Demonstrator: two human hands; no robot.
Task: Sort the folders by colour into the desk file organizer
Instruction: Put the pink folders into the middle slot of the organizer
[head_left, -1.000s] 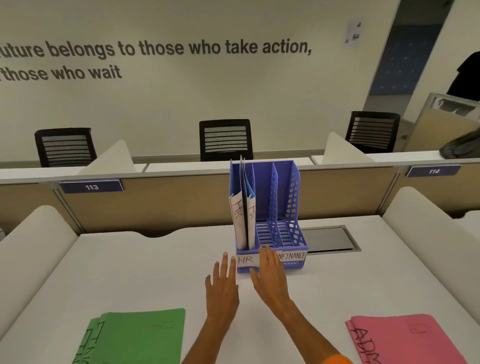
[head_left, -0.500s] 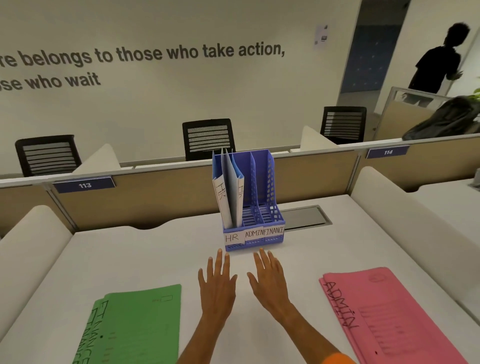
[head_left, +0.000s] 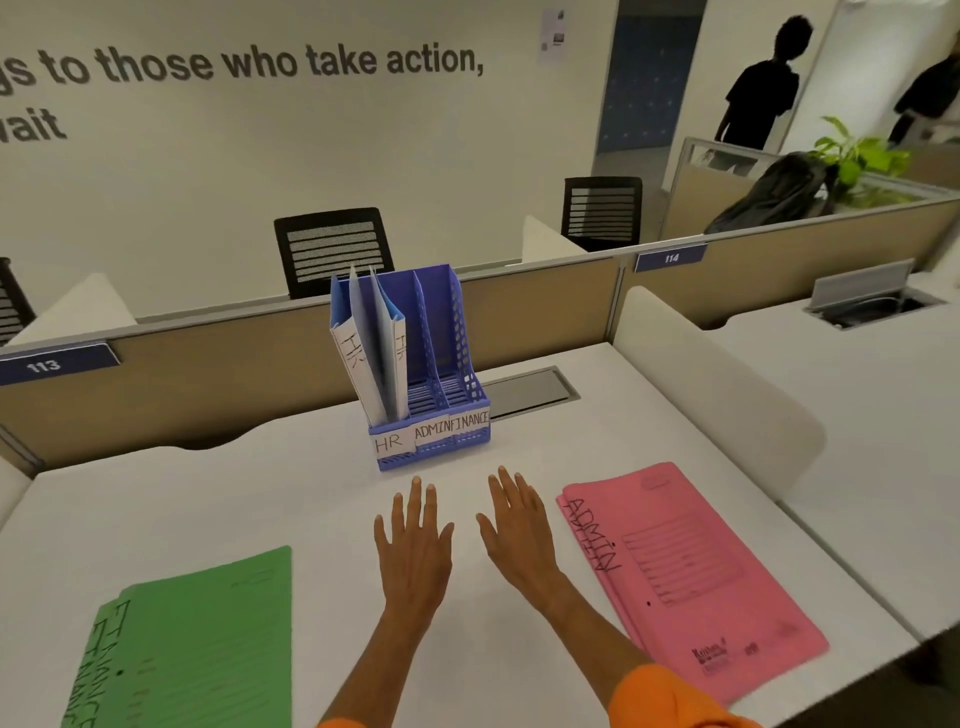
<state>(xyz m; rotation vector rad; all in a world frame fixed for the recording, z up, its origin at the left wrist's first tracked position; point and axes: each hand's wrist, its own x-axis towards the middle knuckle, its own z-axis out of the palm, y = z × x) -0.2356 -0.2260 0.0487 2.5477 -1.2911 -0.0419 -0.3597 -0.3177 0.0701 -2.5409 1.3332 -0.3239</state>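
Observation:
A blue desk file organizer (head_left: 457, 415) stands mid-desk with slots labelled HR, ADMIN and FINANCE. Two blue folders (head_left: 370, 353) marked HR stand in its left slot; the other two slots hold nothing. Green folders (head_left: 208, 639) marked FINANCE lie flat at the near left. Pink folders (head_left: 691, 571) marked ADMIN lie flat at the near right. My left hand (head_left: 414, 543) and my right hand (head_left: 517, 530) hover side by side in front of the organizer, fingers straight and spread, holding nothing. My right hand is a short way left of the pink folders.
The white desk (head_left: 182, 499) has padded side dividers (head_left: 722, 395) and a grey cable hatch (head_left: 530, 389) behind the organizer. A tan partition (head_left: 218, 395) runs along the back, with black chairs beyond. A person (head_left: 758, 98) stands far right near a plant (head_left: 857, 150).
Both hands have drawn back from the organizer's front toward me. The view has swung right and down, bringing more of the pink folders into sight.

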